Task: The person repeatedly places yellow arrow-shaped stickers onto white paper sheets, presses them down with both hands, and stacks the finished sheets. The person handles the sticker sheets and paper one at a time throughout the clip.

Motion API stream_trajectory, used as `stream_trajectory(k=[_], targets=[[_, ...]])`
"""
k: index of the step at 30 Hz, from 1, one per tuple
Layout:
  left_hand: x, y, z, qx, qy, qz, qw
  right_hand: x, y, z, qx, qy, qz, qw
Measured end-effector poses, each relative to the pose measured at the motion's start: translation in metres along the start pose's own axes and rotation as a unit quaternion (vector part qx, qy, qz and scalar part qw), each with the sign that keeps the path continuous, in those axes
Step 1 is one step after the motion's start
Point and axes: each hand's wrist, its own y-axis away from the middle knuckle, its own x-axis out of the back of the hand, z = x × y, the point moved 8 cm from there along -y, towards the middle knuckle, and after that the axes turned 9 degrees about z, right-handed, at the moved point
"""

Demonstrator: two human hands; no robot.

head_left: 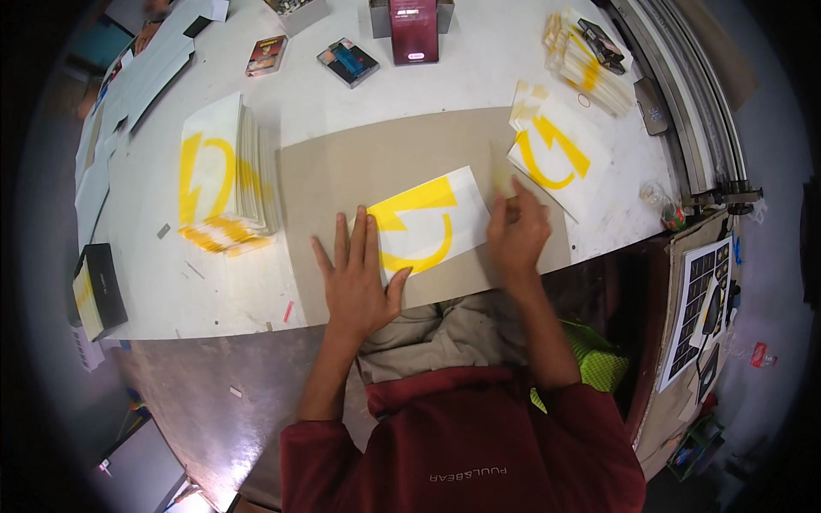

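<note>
One printed sheet (423, 221) on cardboard mat (333, 171); three sheet stacks (224, 175); two small boxes (348, 61); two hands (359, 278).

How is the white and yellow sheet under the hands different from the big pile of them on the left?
The sheet is a single one, lying flat on the brown board; the pile is many sheets stacked thick on the white table. The left hand presses on the sheet and the right hand is at its right edge; no hand touches the pile. The pile's lower edges fan out unevenly. Both are white with yellow shapes.
</note>
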Motion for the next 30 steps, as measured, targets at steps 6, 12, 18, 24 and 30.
stream_trajectory(k=[6,12,18,24,30], targets=[[0.000,0.002,-0.003,-0.001,0.008,0.009,1.000,-0.005,0.078,-0.082,0.154,-0.131,-0.146,0.968],[0.004,0.001,0.003,-0.004,0.004,0.042,0.999,0.063,0.025,0.058,-0.127,-0.013,-0.061,0.990],[0.007,0.012,0.043,0.044,-0.019,0.031,0.998,0.072,0.009,0.019,0.037,-0.062,-0.049,0.996],[0.033,-0.073,0.029,-0.071,0.308,0.011,0.949,0.020,0.001,-0.023,0.220,-0.105,-0.131,0.961],[-0.008,-0.104,0.023,-0.104,0.277,-0.178,0.939,0.021,0.077,-0.060,0.345,-0.112,-0.253,0.897]])
